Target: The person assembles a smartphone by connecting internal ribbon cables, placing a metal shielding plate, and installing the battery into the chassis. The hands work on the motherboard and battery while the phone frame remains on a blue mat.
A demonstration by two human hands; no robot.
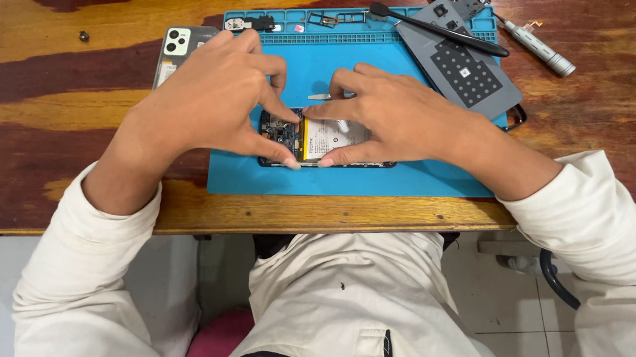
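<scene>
Now | opened phone (321,142) | under left hand (214,99), right hand (392,115) fingertips

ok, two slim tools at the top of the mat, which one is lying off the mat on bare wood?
The silver metal screwdriver at top right lies wholly on the wooden table. The black pointed spudger rests across the blue silicone mat and the grey flat panel.

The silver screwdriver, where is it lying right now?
In the head view, the silver screwdriver lies on the wooden table at the upper right, just off the blue mat's corner, beside the grey phone back cover.
</scene>
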